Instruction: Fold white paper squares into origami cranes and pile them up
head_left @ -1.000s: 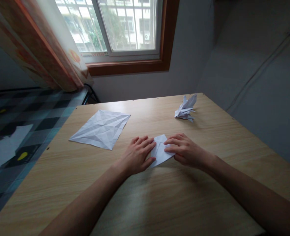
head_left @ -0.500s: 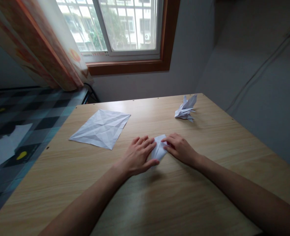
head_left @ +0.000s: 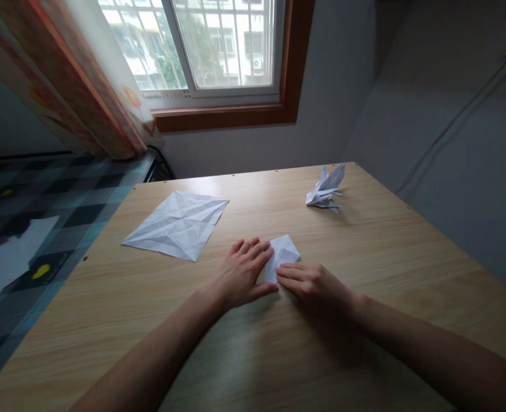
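A small folded sheet of white paper [head_left: 287,247] lies on the table between my hands, its top end a point and its lower right part covered. My left hand [head_left: 244,272] rests flat with fingers spread, the fingertips and thumb on the paper's left edge. Fingers pressed together, my right hand [head_left: 310,281] holds the lower right side of the same paper; its thumb is hidden. Farther back on the left lies a creased square sheet [head_left: 178,224], opened out. A folded paper figure with pointed flaps [head_left: 325,190] stands at the back right.
The wooden table [head_left: 253,355] has its far edge near the wall under a window [head_left: 231,51]. To the left is a surface with a checked cloth [head_left: 81,197], bearing white paper sheets [head_left: 10,263]. An orange curtain [head_left: 76,86] hangs at the upper left.
My right hand has moved down along the folded paper from its upper right corner to its lower right side, uncovering that corner. My left hand has stayed in place.
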### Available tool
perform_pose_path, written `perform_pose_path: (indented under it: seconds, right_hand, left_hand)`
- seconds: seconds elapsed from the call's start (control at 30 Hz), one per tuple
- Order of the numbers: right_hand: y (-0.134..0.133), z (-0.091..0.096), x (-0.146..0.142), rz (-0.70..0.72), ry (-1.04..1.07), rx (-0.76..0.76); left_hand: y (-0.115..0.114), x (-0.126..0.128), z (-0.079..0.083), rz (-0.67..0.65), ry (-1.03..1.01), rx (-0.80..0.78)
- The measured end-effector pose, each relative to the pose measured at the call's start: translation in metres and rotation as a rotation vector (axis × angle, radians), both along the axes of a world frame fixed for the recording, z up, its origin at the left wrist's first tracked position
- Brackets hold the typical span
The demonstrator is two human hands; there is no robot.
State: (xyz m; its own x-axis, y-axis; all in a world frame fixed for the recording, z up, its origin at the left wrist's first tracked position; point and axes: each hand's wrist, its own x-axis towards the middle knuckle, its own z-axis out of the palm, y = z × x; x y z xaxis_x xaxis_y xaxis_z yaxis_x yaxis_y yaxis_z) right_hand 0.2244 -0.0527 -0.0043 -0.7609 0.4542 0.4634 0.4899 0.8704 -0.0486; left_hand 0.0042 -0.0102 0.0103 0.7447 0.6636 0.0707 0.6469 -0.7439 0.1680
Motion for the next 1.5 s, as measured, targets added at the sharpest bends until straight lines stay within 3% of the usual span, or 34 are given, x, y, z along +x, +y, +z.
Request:
perform_pose_path:
  seconds: [0.17, 0.33, 0.53, 0.73, 0.97, 1.2, 1.5]
  right_hand:
    - [0.013, -0.002, 0.016, -0.049, 0.017, -0.074]
    - [0.024, -0.008, 0.031, -0.206, 0.021, -0.125]
    - [0.029, -0.009, 0.032, -0.299, 0.098, -0.167]
    - [0.026, -0.006, 0.023, -0.171, 0.331, -0.206]
    - [0.031, -0.012, 0.031, 0.054, 0.342, -0.272]
    - [0.026, 0.005, 0.040, 0.033, 0.153, -0.502]
    - [0.031, 0.004, 0.037, 0.023, 0.163, -0.454]
  left_hand:
    - [0.000, -0.001, 0.000, -0.006, 0.011, -0.012]
    - [0.000, -0.002, -0.001, -0.012, 0.011, -0.020]
    - [0.001, -0.003, -0.002, -0.011, 0.005, -0.010]
    - [0.002, -0.003, -0.004, 0.009, -0.020, -0.017]
    - [0.006, -0.004, -0.008, -0.008, -0.099, -0.066]
    - [0.007, -0.006, -0.010, 0.015, -0.214, -0.109]
    - [0.007, -0.007, -0.005, -0.016, -0.184, -0.146]
